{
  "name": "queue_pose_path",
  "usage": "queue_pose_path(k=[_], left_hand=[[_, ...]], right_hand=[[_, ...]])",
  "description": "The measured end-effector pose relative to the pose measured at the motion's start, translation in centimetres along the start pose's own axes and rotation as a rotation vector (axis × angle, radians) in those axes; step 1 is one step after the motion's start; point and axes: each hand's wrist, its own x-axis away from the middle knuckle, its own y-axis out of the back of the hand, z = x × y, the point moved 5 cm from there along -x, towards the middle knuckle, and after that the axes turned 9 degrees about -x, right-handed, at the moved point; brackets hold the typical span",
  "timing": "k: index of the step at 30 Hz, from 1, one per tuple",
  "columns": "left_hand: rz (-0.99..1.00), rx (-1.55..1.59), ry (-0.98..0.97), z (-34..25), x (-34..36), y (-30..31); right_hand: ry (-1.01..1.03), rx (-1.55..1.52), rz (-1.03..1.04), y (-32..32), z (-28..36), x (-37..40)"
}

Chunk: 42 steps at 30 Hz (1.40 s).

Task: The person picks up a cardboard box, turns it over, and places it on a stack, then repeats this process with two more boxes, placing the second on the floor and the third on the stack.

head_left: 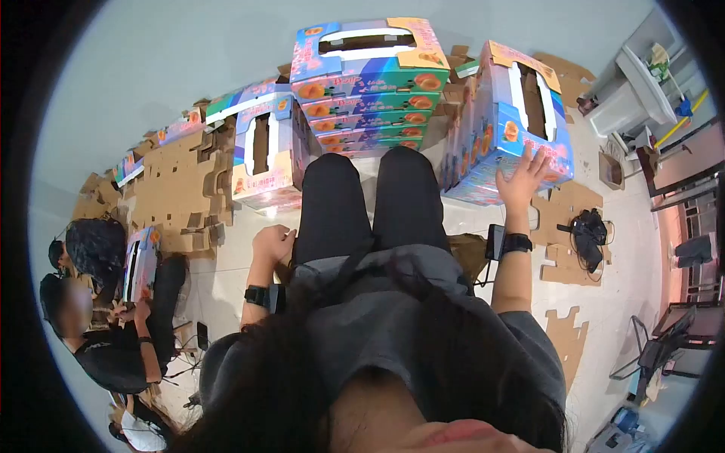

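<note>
Under the spread fingers of the right hand [521, 181] stands a blue, pink and orange printed cardboard carton [504, 98], its top pierced by a long handle slot edged in white. These fingers are open and fanned, resting on the carton's near end; no grip around it is seen. The carton tops a stack, whose printed side shows just left of the fingertips.

Beside the person's black-trousered left thigh [328, 204], the left hand [272, 243] is held low with its fingers loosely curled. Whether anything lies within them cannot be told.

Ahead of the left fingers, well apart from them, is a pale blue and orange printed carton [282, 143], also slotted on top. Forward and left of the right fingers, a neat stack of blue, green and orange printed cartons [370, 81] stands squared and upright, with peach pictures on its near face.

Left of the left fingers, flattened brown cardboard sheets [177, 189] cover the floor. Farther out on that side, a co-worker in black clothing [113, 362] sits with both hands at a smaller-looking printed carton [141, 264]. Right of the right fingers, a black cabled bundle [587, 234] lies on brown cardboard [559, 257].
</note>
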Motion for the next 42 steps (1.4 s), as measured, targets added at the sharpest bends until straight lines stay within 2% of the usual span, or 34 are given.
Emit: queue_pose_path(k=[2,3,8,20,26,32,42], left_hand=[[-0.023,-0.004,0.003,-0.4,0.6,0.4],[-0.074,0.014,0.015,0.1,-1.5,0.6],[-0.098,0.068,0.092,-1.2,0.7,1.7],[-0.23,0.105,0.039,-0.4,0.4,0.6],[-0.179,0.104,0.07,-0.6,0.2,1.1],[-0.288,0.143,0.027,-0.8,0.6,1.7],[-0.238,0.144,0.094,-0.6,0.3,1.4]], right_hand=[[0.048,-0.007,-0.021,0.1,-1.0,0.0],[0.064,-0.008,-0.053,-1.1,-0.4,-1.5],[0.099,0.008,-0.023,-0.4,-1.7,-0.7],[0.132,0.027,-0.011,-2.0,-4.7,-3.1],[0.09,0.112,0.07,-3.2,-6.8,-5.3],[0.012,0.12,0.178,-3.8,-8.3,-6.2],[0.035,0.117,0.165,-3.7,-9.3,-6.7]])
